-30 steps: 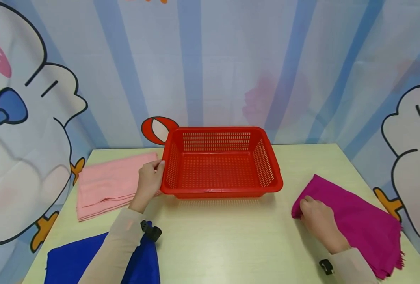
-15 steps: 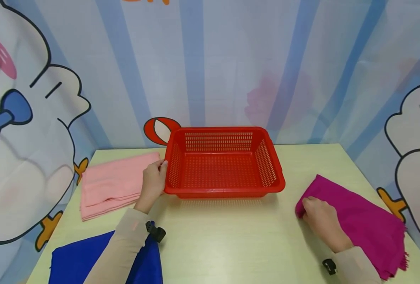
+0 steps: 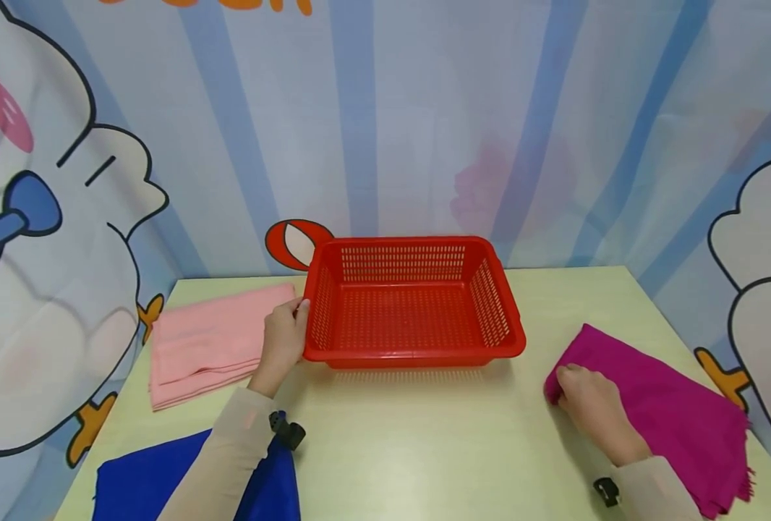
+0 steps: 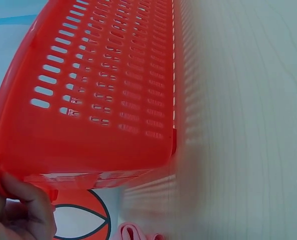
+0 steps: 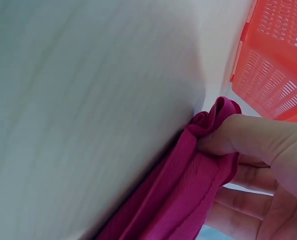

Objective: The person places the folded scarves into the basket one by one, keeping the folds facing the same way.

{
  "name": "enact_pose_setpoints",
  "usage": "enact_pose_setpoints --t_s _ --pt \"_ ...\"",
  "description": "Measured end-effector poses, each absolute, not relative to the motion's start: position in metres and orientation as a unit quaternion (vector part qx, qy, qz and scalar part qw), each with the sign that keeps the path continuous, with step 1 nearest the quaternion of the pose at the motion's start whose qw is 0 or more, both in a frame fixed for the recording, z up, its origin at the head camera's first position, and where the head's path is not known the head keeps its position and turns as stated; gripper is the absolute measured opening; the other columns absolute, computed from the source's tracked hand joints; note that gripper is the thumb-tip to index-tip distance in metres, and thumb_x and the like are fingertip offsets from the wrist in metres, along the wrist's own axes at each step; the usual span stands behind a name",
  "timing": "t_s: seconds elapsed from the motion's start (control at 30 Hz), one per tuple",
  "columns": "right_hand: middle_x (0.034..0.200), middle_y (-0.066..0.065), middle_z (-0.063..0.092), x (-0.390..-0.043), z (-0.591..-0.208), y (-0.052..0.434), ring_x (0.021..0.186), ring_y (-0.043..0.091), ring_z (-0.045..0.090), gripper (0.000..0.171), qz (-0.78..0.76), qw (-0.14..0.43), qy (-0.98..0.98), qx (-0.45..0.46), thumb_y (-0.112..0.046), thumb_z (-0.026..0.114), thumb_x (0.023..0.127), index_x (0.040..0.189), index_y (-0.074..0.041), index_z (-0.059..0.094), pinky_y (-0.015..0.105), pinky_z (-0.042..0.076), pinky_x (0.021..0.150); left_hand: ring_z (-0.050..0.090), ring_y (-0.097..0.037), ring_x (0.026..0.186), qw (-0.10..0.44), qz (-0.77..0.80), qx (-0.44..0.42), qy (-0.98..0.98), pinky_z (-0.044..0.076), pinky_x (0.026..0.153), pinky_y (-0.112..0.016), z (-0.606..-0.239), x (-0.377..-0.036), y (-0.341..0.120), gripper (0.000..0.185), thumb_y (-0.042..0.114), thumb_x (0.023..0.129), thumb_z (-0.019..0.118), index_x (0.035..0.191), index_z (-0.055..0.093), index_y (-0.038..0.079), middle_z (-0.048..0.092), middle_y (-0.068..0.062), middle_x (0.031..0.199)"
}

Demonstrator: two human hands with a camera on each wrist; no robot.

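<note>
A red plastic basket with slotted walls stands at the middle back of the table, nothing inside it. My left hand grips the basket's left rim; in the left wrist view its curled fingers hold that rim. On the right lies a folded magenta cloth with a fringed end. My right hand pinches its near left corner. In the right wrist view the thumb presses into the bunched magenta folds, with the other fingers behind them.
A folded pink cloth lies at the back left, beside the basket. Nearer on the left is a blue cloth, partly hidden under my left forearm. A printed curtain rises directly behind the pale wooden table.
The whole view has shifted slightly. Both hands keep their hold on the basket and the magenta cloth, with no clear movement of either.
</note>
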State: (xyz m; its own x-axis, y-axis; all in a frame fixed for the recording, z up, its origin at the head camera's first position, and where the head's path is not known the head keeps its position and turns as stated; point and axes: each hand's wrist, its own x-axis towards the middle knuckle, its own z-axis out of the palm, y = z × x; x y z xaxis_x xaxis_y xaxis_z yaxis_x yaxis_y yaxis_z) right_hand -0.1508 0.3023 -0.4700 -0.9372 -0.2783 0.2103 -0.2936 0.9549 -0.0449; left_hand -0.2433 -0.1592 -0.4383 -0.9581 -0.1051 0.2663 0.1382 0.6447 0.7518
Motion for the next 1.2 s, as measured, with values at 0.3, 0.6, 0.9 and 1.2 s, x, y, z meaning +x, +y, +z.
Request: enact_pose_setpoints --t_s 0.3,0.6,0.9,1.2 --pt "0.066 0.004 0.048 -0.151 -0.468 0.303 0.055 0.018 0.044 0.024 0.043 0.109 -0.979 0.164 0.008 0.078 0.072 0.073 -0.003 0.057 0.035 0.044 0.047 0.063 -0.028 0.072 0.149 -0.42 -0.006 -0.895 0.053 0.063 -0.038 -0.438 -0.238 -0.161 0.035 0.016 0.107 0.047 0.118 0.067 -0.009 0.067 -0.02 0.081" --pt "0.065 0.003 0.047 -0.154 -0.465 0.302 0.055 0.015 0.042 0.024 0.055 0.105 -0.979 0.165 0.008 0.08 0.073 0.073 -0.004 0.059 0.031 0.042 0.049 0.063 -0.028 0.071 0.15 -0.431 -0.001 -0.89 0.053 0.062 -0.038 -0.435 -0.239 -0.16 0.034 0.017 0.107 0.046 0.118 0.068 -0.007 0.067 -0.019 0.081" --pt "0.065 0.001 0.048 -0.148 -0.47 0.305 0.055 0.015 0.044 0.03 0.043 0.104 -0.978 0.174 0.006 0.082 0.073 0.07 -0.008 0.056 0.032 0.043 0.048 0.064 -0.029 0.074 0.15 -0.43 0.002 -0.89 0.055 0.065 -0.041 -0.438 -0.242 -0.159 0.036 0.017 0.107 0.047 0.124 0.066 -0.008 0.069 -0.022 0.087" --pt "0.066 0.001 0.048 -0.141 -0.471 0.306 0.054 0.015 0.044 0.03 0.03 0.09 -0.979 0.179 0.006 0.081 0.072 0.071 -0.008 0.054 0.032 0.042 0.047 0.062 -0.027 0.071 0.154 -0.431 0.001 -0.889 0.052 0.062 -0.038 -0.439 -0.242 -0.157 0.034 0.017 0.107 0.047 0.12 0.068 -0.007 0.067 -0.02 0.082"
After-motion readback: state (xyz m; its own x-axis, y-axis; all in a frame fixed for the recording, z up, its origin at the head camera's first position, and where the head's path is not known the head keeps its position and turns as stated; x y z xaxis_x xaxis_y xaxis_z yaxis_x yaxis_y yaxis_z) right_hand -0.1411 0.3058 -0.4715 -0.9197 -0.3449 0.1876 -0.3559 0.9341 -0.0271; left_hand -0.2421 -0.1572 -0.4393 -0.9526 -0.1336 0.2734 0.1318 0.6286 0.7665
